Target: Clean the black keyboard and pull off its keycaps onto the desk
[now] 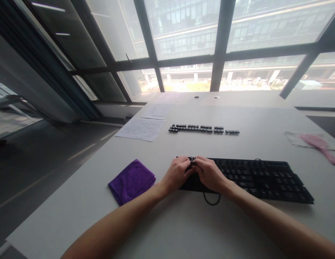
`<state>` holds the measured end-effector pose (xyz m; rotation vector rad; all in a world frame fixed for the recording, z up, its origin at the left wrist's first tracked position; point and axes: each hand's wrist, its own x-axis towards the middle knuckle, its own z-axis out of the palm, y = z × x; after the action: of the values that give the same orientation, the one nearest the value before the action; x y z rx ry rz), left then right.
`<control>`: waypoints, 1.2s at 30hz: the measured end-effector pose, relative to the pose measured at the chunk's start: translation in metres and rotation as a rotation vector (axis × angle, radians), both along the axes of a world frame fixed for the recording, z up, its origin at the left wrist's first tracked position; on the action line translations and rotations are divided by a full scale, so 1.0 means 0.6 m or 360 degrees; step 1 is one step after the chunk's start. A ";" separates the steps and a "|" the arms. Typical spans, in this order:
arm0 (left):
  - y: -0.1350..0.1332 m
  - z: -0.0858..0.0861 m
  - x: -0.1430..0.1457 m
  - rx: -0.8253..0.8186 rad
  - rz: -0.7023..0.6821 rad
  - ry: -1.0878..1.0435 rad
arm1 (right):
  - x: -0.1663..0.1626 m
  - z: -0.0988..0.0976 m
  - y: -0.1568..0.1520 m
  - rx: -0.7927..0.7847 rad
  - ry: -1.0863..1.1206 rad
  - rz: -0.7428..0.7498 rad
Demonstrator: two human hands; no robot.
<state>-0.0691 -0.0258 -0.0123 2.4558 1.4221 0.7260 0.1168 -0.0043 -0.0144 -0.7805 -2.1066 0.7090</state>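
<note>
A black keyboard (259, 178) lies across the white table (183, 223) in front of me. Both my hands rest on its left end, fingers curled together. My left hand (178, 173) and my right hand (209, 174) meet over a small object at the keyboard's top left, too small to name. A dark wire loop (212, 199), perhaps a tool, sticks out from under my right hand. Farther back, a row of removed black keycaps (203, 128) lies on the table. A folded purple cloth (131, 181) sits just left of my left hand.
Printed paper sheets (141, 128) lie at the back left of the table. A pink brush (322, 147) on a clear bag sits at the right edge. Large windows stand behind the table; the floor drops away on the left.
</note>
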 end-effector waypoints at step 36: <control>-0.017 0.030 0.015 0.0266 0.0155 -0.0629 | -0.002 0.011 0.012 -0.0395 0.0420 -0.0387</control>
<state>-0.0601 -0.0360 0.0055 2.1973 1.3762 1.3147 0.1156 0.0031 -0.0076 -0.9990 -1.6733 0.8964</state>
